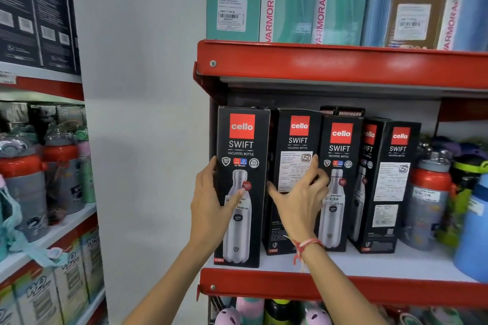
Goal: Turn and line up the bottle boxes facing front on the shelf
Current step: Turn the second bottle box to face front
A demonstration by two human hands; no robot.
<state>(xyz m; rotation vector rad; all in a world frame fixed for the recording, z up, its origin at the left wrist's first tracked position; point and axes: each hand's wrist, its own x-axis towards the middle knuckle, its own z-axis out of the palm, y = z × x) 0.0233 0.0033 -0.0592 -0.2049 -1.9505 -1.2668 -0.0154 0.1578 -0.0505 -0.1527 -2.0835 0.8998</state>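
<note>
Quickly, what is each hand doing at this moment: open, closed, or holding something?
Left hand: closed on the leftmost black box, thumb on its front.
Right hand: open, fingers spread at the second black box, not gripping it.

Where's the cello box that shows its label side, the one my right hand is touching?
Head view: second cello box from the shelf's left end, right hand on it.

Red-edged white shelf (343, 264) carries four upright black bottle boxes (340, 182); loose bottles (430, 203) stand at the right.

glossy cardboard boxes (241, 185), painted metal shelf (343, 289)
</note>
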